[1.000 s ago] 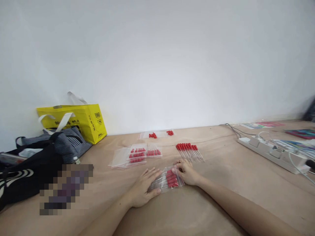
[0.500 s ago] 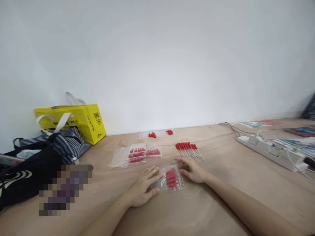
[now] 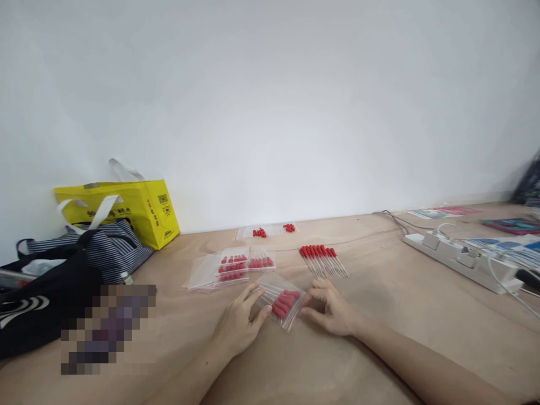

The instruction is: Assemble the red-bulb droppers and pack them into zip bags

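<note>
A clear zip bag [image 3: 276, 283] lies tilted between my hands, with several red-headed white sticks [image 3: 286, 304] inside, their red ends toward the zip edge. My left hand [image 3: 238, 319] grips the bag's left side, thumb and fingers over its edge. At the opposite side, the curled fingers and thumb of my right hand [image 3: 328, 309] close on the zip edge; the fingertips are partly hidden. Just beyond my right hand, a row of loose red-headed sticks [image 3: 323, 260] lies fanned out. Filled zip bags [image 3: 233, 268] overlap on the table to the far left of the held bag.
Near the wall lie more clear bags [image 3: 276, 231] with small red pieces [image 3: 259, 232]. A yellow bag [image 3: 158, 211], a striped bag [image 3: 122, 247] and a black bag [image 3: 50, 315] stand at left. A white power strip [image 3: 459, 256] with cables is at right.
The zip bag has turned, its red ends now angled toward the lower right. My right hand has come nearer and its fingers have curled in at the bag's edge.
</note>
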`<state>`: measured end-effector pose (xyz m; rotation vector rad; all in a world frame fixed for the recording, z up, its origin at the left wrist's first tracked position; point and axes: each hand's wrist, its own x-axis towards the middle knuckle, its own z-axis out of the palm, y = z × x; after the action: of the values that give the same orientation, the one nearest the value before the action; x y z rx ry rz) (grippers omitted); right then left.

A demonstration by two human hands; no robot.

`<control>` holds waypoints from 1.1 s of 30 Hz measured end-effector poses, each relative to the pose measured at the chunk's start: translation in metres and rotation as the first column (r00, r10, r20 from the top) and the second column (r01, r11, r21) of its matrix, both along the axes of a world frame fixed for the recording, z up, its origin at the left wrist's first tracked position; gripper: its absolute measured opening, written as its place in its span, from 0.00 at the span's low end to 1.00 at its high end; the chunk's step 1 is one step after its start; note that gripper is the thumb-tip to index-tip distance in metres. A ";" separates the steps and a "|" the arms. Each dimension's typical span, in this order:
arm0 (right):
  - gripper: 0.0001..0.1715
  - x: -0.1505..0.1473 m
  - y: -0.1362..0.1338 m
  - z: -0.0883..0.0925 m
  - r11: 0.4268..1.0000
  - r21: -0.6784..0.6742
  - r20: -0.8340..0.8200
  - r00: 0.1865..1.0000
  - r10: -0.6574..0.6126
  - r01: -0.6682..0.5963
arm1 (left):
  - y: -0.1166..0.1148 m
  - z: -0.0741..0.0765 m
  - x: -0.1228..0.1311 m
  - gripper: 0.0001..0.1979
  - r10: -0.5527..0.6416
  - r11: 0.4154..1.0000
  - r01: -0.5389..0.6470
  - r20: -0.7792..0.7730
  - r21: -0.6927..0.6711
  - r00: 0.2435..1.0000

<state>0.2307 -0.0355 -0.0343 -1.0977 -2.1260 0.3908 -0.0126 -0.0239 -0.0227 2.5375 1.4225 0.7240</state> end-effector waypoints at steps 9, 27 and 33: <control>0.13 -0.002 0.010 -0.003 0.994 -0.068 -0.012 0.996 -0.087 0.086 | -0.019 -0.003 0.017 0.25 -0.228 0.969 0.219 -0.071 -0.118 0.971; 0.16 -0.012 -0.006 0.006 0.999 0.045 0.165 0.986 0.002 -0.010 | -0.012 -0.004 0.026 0.10 -0.253 0.939 0.274 -0.126 0.206 0.959; 0.08 -0.016 -0.004 -0.001 0.969 0.242 0.282 0.953 -0.110 0.040 | 0.004 -0.015 0.033 0.09 -0.284 0.801 0.370 -0.245 0.471 0.927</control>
<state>0.2149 -0.0400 -0.0352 -1.1499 -2.3058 -0.0661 0.0205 -0.0196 -0.0378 3.2035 0.8497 0.9469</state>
